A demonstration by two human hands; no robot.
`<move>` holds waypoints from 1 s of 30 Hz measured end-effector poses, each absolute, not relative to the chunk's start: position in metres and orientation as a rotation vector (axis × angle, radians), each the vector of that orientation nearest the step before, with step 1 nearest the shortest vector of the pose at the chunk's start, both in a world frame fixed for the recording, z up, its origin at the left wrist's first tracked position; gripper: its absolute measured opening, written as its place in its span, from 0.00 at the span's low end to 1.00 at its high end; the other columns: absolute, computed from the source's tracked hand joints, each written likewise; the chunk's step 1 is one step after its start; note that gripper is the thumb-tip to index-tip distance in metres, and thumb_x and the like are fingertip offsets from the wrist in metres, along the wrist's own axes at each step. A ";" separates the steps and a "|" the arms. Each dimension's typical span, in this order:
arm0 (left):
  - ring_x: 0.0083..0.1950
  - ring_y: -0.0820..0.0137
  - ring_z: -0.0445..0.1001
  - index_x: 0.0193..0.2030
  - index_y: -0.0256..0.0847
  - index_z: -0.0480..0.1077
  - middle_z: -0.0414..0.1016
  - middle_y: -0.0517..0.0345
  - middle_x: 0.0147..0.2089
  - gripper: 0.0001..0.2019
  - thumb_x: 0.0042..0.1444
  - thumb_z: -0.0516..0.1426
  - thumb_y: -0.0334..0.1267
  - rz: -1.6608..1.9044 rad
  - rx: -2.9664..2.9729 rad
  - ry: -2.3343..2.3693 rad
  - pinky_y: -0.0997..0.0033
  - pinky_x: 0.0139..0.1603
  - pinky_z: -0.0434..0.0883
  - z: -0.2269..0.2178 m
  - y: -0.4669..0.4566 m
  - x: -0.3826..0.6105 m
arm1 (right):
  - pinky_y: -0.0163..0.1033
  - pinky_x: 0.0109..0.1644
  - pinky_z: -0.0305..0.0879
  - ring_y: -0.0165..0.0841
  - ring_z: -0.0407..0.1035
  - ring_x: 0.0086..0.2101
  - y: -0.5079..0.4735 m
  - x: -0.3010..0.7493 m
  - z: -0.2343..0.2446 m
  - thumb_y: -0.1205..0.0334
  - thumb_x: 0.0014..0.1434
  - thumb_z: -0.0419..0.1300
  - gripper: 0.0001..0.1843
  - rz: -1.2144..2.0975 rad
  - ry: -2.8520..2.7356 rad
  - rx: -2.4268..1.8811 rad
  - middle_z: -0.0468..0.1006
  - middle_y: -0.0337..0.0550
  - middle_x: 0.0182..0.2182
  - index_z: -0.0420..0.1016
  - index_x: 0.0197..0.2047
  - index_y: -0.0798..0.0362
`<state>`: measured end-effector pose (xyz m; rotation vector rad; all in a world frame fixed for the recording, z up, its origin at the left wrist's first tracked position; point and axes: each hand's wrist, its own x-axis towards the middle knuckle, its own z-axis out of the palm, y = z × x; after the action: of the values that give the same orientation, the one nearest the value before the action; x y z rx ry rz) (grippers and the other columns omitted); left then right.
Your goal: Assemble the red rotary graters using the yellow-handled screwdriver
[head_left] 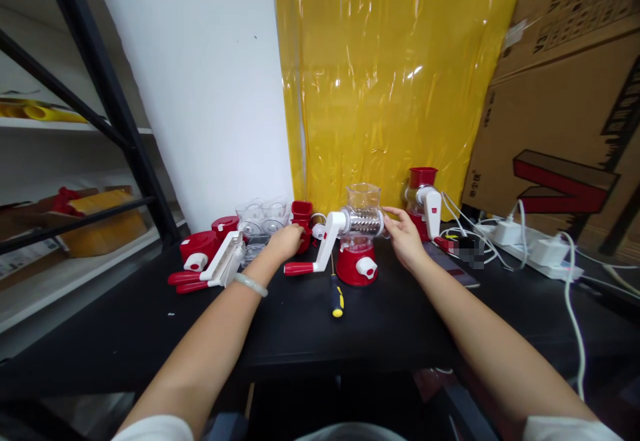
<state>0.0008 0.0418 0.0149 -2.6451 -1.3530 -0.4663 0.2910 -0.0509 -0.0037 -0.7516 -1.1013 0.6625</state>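
Note:
A rotary grater point(357, 260) stands upright in front of me, with a red base, clear hopper, ridged metal drum and white crank with a red handle. My right hand point(406, 240) has its thumb and fingers at the white rim on the drum's right end. To the left, my left hand point(286, 242) is closed at a red food pusher point(301, 210); its fingertips are partly hidden. A screwdriver point(337, 296) with a dark and yellow handle lies before the grater.
Left are red bases point(199, 249), white cranks point(226, 258) and clear hoppers point(261, 213). Another grater point(423, 201) stands back right, near a phone-like flat device point(457, 269) and a power strip point(531, 254) with cables. A large carton point(555, 114) borders the right side; shelves point(75, 124) the left.

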 end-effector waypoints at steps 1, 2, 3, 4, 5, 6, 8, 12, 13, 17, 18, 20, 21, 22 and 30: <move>0.48 0.58 0.79 0.42 0.39 0.77 0.80 0.45 0.47 0.10 0.54 0.58 0.28 -0.468 -2.640 -1.357 0.64 0.47 0.71 0.019 0.040 0.000 | 0.40 0.35 0.67 0.32 0.70 0.25 -0.051 0.291 -0.003 0.42 0.47 0.68 0.27 0.658 -1.106 -0.756 0.77 0.35 0.25 0.68 0.45 0.47; 0.46 0.59 0.79 0.39 0.39 0.77 0.81 0.45 0.44 0.08 0.54 0.57 0.28 -0.475 -2.638 -1.356 0.65 0.46 0.72 0.024 0.037 -0.001 | 0.40 0.35 0.67 0.32 0.70 0.25 -0.051 0.291 -0.003 0.42 0.47 0.68 0.27 0.655 -1.109 -0.758 0.77 0.35 0.24 0.68 0.45 0.47; 0.44 0.60 0.79 0.37 0.39 0.77 0.81 0.47 0.42 0.08 0.54 0.57 0.28 -0.488 -2.640 -1.347 0.66 0.44 0.72 0.032 0.034 -0.001 | 0.40 0.34 0.67 0.32 0.70 0.24 -0.051 0.291 -0.003 0.42 0.47 0.68 0.27 0.652 -1.107 -0.758 0.77 0.35 0.24 0.68 0.45 0.47; 0.43 0.61 0.79 0.36 0.40 0.77 0.81 0.49 0.40 0.07 0.54 0.58 0.28 -0.511 -2.644 -1.329 0.67 0.44 0.71 0.043 0.029 -0.001 | 0.40 0.34 0.67 0.32 0.70 0.24 -0.051 0.291 -0.003 0.42 0.47 0.68 0.28 0.651 -1.107 -0.759 0.77 0.35 0.24 0.68 0.45 0.48; 0.43 0.63 0.79 0.38 0.40 0.77 0.81 0.50 0.41 0.07 0.56 0.58 0.30 -0.556 -2.644 -1.304 0.67 0.44 0.71 0.056 0.022 0.000 | 0.39 0.34 0.67 0.32 0.70 0.24 -0.051 0.291 -0.003 0.42 0.47 0.68 0.28 0.653 -1.108 -0.762 0.77 0.35 0.24 0.68 0.45 0.48; 0.44 0.64 0.78 0.41 0.41 0.77 0.81 0.50 0.43 0.08 0.59 0.56 0.32 -0.615 -2.637 -1.270 0.67 0.46 0.71 0.071 0.013 0.002 | 0.40 0.34 0.68 0.32 0.71 0.25 -0.051 0.291 -0.003 0.42 0.47 0.68 0.28 0.657 -1.108 -0.763 0.78 0.36 0.24 0.68 0.45 0.48; 0.44 0.65 0.77 0.45 0.41 0.76 0.80 0.50 0.45 0.09 0.62 0.55 0.36 -0.935 -2.564 -1.116 0.66 0.47 0.71 0.104 -0.008 0.010 | 0.40 0.35 0.68 0.33 0.72 0.26 -0.052 0.291 -0.003 0.42 0.47 0.68 0.27 0.671 -1.106 -0.760 0.79 0.37 0.25 0.68 0.45 0.48; 0.44 0.66 0.74 0.45 0.43 0.76 0.79 0.54 0.44 0.07 0.63 0.58 0.37 -1.469 -2.299 -0.755 0.63 0.50 0.70 0.159 -0.046 0.046 | 0.41 0.36 0.70 0.34 0.73 0.27 -0.052 0.290 -0.003 0.42 0.48 0.68 0.28 0.677 -1.104 -0.752 0.80 0.38 0.26 0.68 0.46 0.48; 0.45 0.66 0.74 0.45 0.43 0.76 0.79 0.55 0.45 0.07 0.63 0.58 0.37 -1.522 -2.268 -0.699 0.62 0.51 0.69 0.167 -0.051 0.056 | 0.41 0.36 0.70 0.34 0.73 0.26 -0.052 0.290 -0.003 0.42 0.48 0.68 0.28 0.672 -1.105 -0.754 0.79 0.38 0.26 0.68 0.46 0.48; 0.46 0.64 0.72 0.44 0.45 0.77 0.81 0.58 0.43 0.06 0.62 0.60 0.37 -1.584 -2.262 -0.661 0.59 0.53 0.67 0.170 -0.049 0.090 | 0.42 0.34 0.70 0.34 0.72 0.24 -0.051 0.289 -0.003 0.41 0.49 0.67 0.28 0.670 -1.122 -0.764 0.79 0.38 0.25 0.68 0.47 0.48; 0.47 0.64 0.72 0.44 0.45 0.78 0.81 0.58 0.43 0.06 0.61 0.61 0.37 -1.602 -2.267 -0.658 0.58 0.54 0.67 0.166 -0.045 0.096 | 0.42 0.34 0.70 0.34 0.73 0.24 -0.051 0.289 -0.003 0.41 0.49 0.67 0.28 0.676 -1.127 -0.764 0.80 0.39 0.26 0.68 0.47 0.48; 0.47 0.64 0.72 0.43 0.44 0.78 0.81 0.58 0.42 0.05 0.61 0.61 0.37 -1.634 -2.295 -0.643 0.58 0.54 0.68 0.157 -0.035 0.103 | 0.43 0.35 0.70 0.35 0.74 0.25 -0.050 0.288 -0.003 0.42 0.50 0.67 0.27 0.689 -1.128 -0.758 0.80 0.39 0.27 0.68 0.47 0.47; 0.47 0.64 0.73 0.43 0.44 0.78 0.81 0.57 0.42 0.05 0.60 0.61 0.37 -1.635 -2.327 -0.629 0.58 0.54 0.68 0.153 -0.030 0.105 | 0.42 0.35 0.70 0.35 0.74 0.25 -0.050 0.288 -0.003 0.42 0.50 0.67 0.27 0.696 -1.128 -0.753 0.81 0.40 0.27 0.68 0.47 0.47; 0.47 0.64 0.74 0.43 0.43 0.78 0.81 0.56 0.42 0.05 0.60 0.61 0.36 -1.631 -2.372 -0.612 0.59 0.53 0.69 0.149 -0.027 0.105 | 0.42 0.34 0.70 0.35 0.74 0.25 -0.049 0.288 -0.004 0.41 0.50 0.67 0.27 0.700 -1.128 -0.752 0.81 0.40 0.27 0.67 0.47 0.47; 0.46 0.67 0.77 0.45 0.43 0.78 0.79 0.54 0.44 0.07 0.63 0.59 0.35 -1.546 -2.591 -0.605 0.62 0.51 0.72 0.141 -0.024 0.101 | 0.42 0.34 0.70 0.34 0.73 0.25 -0.048 0.289 -0.003 0.41 0.51 0.66 0.27 0.666 -1.139 -0.777 0.80 0.39 0.26 0.68 0.47 0.48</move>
<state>0.1010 -0.0237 0.1411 -2.5907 -0.6049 -1.5460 0.2889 -0.0484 -0.0028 -0.7769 -1.1392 0.6663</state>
